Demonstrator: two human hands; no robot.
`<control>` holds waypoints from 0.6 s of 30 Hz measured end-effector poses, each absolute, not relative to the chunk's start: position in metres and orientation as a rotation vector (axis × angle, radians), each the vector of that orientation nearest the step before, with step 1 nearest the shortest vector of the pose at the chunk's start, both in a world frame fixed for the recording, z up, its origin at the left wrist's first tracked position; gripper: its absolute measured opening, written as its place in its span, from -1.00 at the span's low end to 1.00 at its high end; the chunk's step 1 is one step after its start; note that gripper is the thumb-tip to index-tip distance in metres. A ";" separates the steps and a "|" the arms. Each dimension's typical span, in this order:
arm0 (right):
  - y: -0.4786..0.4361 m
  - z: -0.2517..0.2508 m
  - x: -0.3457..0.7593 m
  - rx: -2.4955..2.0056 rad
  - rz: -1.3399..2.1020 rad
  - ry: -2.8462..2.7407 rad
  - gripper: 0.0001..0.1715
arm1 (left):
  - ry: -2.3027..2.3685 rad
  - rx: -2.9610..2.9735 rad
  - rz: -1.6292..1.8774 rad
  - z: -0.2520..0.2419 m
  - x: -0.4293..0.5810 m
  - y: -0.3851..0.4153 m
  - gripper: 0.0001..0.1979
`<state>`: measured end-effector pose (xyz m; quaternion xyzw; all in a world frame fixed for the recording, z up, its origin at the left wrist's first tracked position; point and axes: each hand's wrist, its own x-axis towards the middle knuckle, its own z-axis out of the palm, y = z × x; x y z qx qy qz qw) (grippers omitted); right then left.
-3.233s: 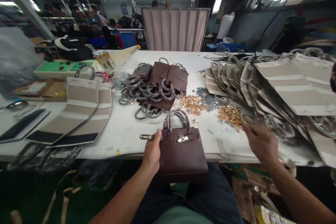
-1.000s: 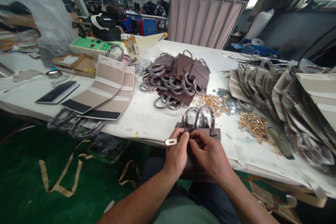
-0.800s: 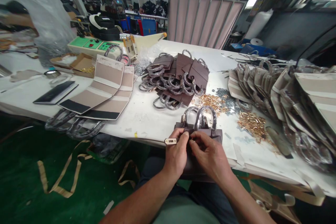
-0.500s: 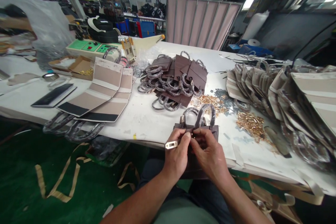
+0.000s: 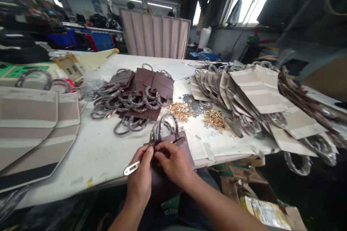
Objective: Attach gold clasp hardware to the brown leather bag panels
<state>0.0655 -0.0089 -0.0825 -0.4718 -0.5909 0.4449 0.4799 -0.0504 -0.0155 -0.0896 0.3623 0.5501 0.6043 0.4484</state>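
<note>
A dark brown handbag (image 5: 186,148) leans against the table's front edge, its wrapped handles (image 5: 176,124) standing up. My left hand (image 5: 141,175) is closed at the bag's upper front, thumb and fingers pressed together. Out of its left side sticks a pale gold slotted metal plate (image 5: 131,168). My right hand (image 5: 175,160) pinches at the same spot, fingertips almost touching the left thumb. Whatever lies between the right fingertips is too small and covered to make out. Beyond the bag, gold metal fittings (image 5: 181,112) lie in a heap, with another gold heap (image 5: 215,119) to the right.
A pile of brown bag panels (image 5: 146,81) with wrapped handles lies on the white table (image 5: 108,151). Beige-lined panels (image 5: 255,90) are stacked at right, others (image 5: 27,115) at left. Grey metal pieces (image 5: 193,104) lie between them. An open carton (image 5: 260,195) stands below the table.
My view has swung to the right, so everything appears further left. Both hands stay together at the bag's upper front, and the gold plate still sticks out beside my left hand.
</note>
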 end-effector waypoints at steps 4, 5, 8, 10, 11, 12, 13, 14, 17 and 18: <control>-0.006 -0.086 0.076 -1.095 0.996 -1.484 -0.71 | 1.358 0.840 1.473 -0.090 -0.055 0.003 -0.64; -0.008 -0.088 0.089 -1.104 0.927 -1.507 -0.71 | 1.365 0.829 1.440 -0.090 -0.058 0.007 -0.60; -0.011 -0.095 0.161 -1.297 0.601 -1.529 -0.80 | 1.458 0.931 1.256 -0.093 -0.075 0.014 -0.53; -0.009 -0.104 0.229 -1.523 0.363 -1.481 -0.74 | 1.515 1.106 1.113 -0.095 -0.091 0.019 -0.46; -0.007 -0.109 0.264 -1.647 0.248 -1.468 -0.70 | 1.544 1.214 1.050 -0.096 -0.098 0.021 -0.39; -0.005 -0.116 0.298 -1.785 0.151 -1.466 -0.66 | 1.581 1.330 1.003 -0.095 -0.105 0.022 -0.29; -0.002 -0.123 0.327 -1.925 0.076 -1.480 -0.62 | 1.635 1.454 0.970 -0.094 -0.110 0.023 -0.19; 0.002 -0.130 0.351 -2.044 0.033 -1.510 -0.60 | 1.711 1.587 0.957 -0.091 -0.113 0.022 -0.11; 0.015 -0.150 0.392 -2.190 0.024 -1.577 -0.61 | 1.867 2.022 1.109 -0.072 -0.108 0.013 -0.15; 0.019 -0.154 0.397 -2.201 0.025 -1.581 -0.60 | 1.826 2.165 1.204 -0.064 -0.102 0.008 -0.25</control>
